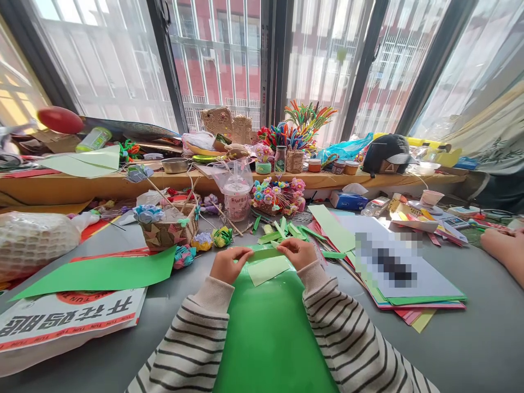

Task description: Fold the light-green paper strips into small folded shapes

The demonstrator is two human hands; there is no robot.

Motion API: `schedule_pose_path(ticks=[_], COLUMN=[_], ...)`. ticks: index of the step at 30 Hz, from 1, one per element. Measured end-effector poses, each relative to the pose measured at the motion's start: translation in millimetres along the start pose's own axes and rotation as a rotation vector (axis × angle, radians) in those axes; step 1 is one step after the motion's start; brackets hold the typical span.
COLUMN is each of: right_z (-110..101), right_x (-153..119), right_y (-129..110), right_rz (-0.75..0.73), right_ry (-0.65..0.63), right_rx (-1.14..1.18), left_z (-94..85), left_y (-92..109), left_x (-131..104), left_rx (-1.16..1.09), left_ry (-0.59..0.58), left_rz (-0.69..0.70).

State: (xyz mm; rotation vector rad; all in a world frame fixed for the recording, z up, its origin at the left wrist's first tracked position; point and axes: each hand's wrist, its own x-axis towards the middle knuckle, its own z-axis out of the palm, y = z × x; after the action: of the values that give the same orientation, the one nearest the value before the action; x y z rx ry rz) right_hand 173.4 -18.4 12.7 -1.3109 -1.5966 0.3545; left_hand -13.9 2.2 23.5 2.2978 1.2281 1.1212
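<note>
My left hand (229, 265) pinches the left end of a green paper strip (264, 254), stretched sideways between my hands. The fingers of my right hand (298, 254) are closed on its other end. Just below the strip lies a small pale green paper piece (268, 271). Under both is a glossy green mat (274, 333) that reaches toward me. Several cut and folded green paper strips (290, 230) are heaped right beyond my hands.
Left are a long green paper sheet (106, 275), a printed bag (82, 322) and a basket (164, 232) with paper flowers. On the right is a paper stack (409, 273). Another person's hand (501, 245) shows at the right edge. Craft supplies crowd the wooden sill (102, 186).
</note>
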Motion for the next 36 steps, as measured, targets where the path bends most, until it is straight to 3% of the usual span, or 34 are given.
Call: schedule_pose_path(ticks=[4, 8, 18, 36], right_z=[1.9, 6.2, 5.4, -26.5], right_x=[-3.7, -6.8, -5.2, 9.0], right_y=[-9.1, -12.7, -11.6, 12.8], right_rz=[-0.321, -0.416, -0.412, -0.315], right_ry=[-0.031, -0.041, -0.08, -0.021], right_rx=[-0.252, -0.329, -0.286, -0.384], left_z=[8.9, 14.5, 12.1, -5.2], left_y=[3.1, 6.0, 4.9, -6.4], left_x=[-3.7, -5.1, -4.6, -3.1], left_rx=[0.183, 0.232, 0.242, 0.289], left_ry=[0.065, 0.134, 0.128, 0.227], left_rz=[0.312, 0.464, 0.481, 0.375])
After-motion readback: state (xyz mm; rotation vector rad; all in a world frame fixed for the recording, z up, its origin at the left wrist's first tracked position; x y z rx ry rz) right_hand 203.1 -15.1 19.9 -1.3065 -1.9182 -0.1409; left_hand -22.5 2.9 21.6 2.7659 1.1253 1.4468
